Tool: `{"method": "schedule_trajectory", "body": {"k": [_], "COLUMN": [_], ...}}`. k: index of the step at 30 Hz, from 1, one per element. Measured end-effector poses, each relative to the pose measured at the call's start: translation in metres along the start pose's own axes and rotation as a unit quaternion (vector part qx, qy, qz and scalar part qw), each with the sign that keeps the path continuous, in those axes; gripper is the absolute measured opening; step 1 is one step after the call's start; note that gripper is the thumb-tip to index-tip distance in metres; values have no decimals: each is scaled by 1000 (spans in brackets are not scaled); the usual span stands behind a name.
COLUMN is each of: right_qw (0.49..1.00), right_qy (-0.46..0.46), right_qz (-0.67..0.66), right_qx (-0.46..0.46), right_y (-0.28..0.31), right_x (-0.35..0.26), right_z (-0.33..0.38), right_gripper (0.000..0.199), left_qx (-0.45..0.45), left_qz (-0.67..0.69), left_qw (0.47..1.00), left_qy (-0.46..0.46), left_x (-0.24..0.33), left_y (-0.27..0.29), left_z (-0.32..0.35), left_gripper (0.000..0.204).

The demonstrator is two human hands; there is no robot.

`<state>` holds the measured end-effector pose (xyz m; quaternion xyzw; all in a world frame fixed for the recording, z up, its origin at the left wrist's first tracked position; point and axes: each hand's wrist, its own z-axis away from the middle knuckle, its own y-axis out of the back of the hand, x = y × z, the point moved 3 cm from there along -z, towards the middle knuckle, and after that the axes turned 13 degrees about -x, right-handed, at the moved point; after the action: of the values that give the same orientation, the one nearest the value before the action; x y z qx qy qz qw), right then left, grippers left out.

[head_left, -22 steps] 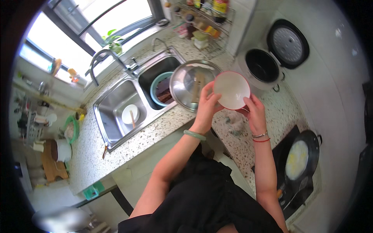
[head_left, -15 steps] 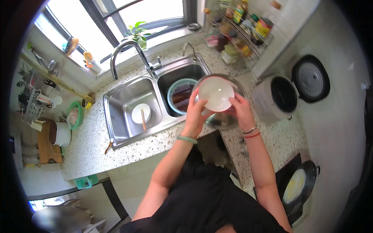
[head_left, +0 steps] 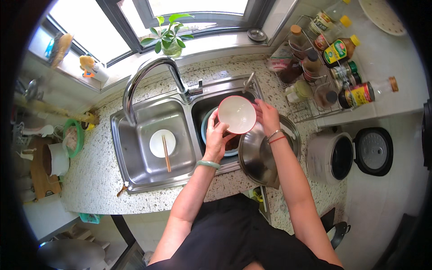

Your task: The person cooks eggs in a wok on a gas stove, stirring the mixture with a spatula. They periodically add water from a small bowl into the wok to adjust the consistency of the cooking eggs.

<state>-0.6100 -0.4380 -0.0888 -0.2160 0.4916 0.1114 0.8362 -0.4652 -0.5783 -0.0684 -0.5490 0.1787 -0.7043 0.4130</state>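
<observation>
While both forearms reach up from the lower edge, the left hand (head_left: pixel 217 139) wraps its fingers round the lower left rim of a white bowl (head_left: pixel 237 114) with a pink rim, and the right hand (head_left: pixel 267 116) grips the bowl's right edge. A round metal lid (head_left: pixel 260 155) (tilted, just below the right wrist) leans over the speckled counter (head_left: pixel 90 175) edge. Held so, the bowl sits above the right sink basin, over a light blue basin (head_left: pixel 208 120). Left of it, a white plate (head_left: pixel 162 143) with chopsticks (head_left: pixel 166 154) lies in the left basin, under the curved tap (head_left: pixel 148 76). Farther right stand an open rice cooker (head_left: pixel 333 157) and a wire rack of bottles (head_left: pixel 324 67)
</observation>
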Motion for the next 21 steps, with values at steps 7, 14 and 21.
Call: {"method": "schedule_trajectory", "body": {"k": [7, 14, 21], "right_qw": [900, 775, 724], "right_qy": [72, 47, 110], "right_qz": [420, 627, 679], "right_qx": [92, 69, 49], "right_y": [12, 35, 27], "right_x": [-1, 15, 6], "right_z": [-82, -118, -121], "right_gripper": [39, 29, 16], "left_qx": [-1, -8, -8], "left_qz": [24, 37, 67], "left_qw": [999, 998, 995], "left_qy": [34, 44, 71], "left_x": [0, 0, -1], "left_y": [17, 17, 26], "left_z": [-48, -69, -73], "left_gripper": [65, 64, 64]}}
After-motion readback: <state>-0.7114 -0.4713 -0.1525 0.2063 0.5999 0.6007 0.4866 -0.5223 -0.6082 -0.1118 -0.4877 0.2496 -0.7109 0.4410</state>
